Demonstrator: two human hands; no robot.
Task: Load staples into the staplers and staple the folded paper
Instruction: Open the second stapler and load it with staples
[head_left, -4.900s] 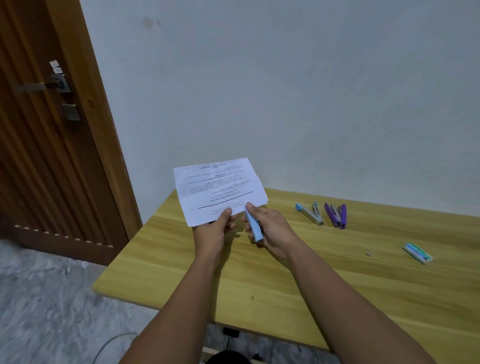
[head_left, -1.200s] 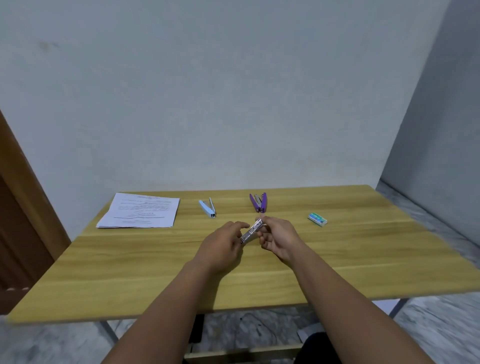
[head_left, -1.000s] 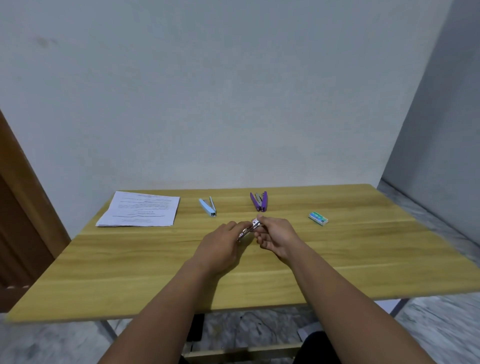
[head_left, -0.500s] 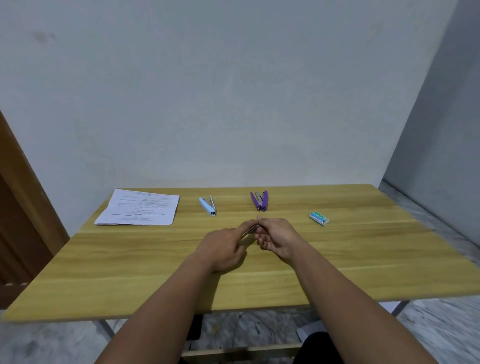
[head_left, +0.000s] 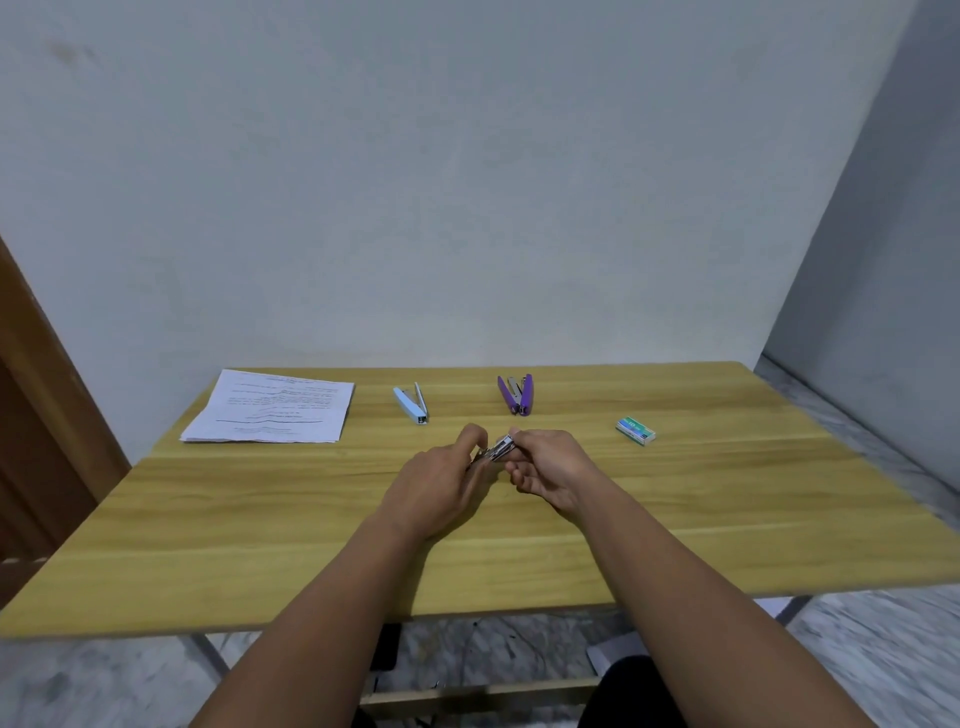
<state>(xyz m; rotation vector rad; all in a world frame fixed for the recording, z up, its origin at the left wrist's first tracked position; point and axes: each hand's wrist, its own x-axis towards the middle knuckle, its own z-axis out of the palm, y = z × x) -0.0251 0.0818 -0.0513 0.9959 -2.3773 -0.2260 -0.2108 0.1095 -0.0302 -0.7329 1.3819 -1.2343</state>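
Left hand: pinches near end of a small metal stapler, above the bench.
Right hand: pinches its far end.
Staple box: closed, contents unseen.
Folded paper: far left.
Blue stapler, purple stapler: hinged open.

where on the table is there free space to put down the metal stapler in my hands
Bare wood between the blue stapler and purple stapler, between the purple one and the staple box, and the whole near strip of the table. The paper fills the far left corner.
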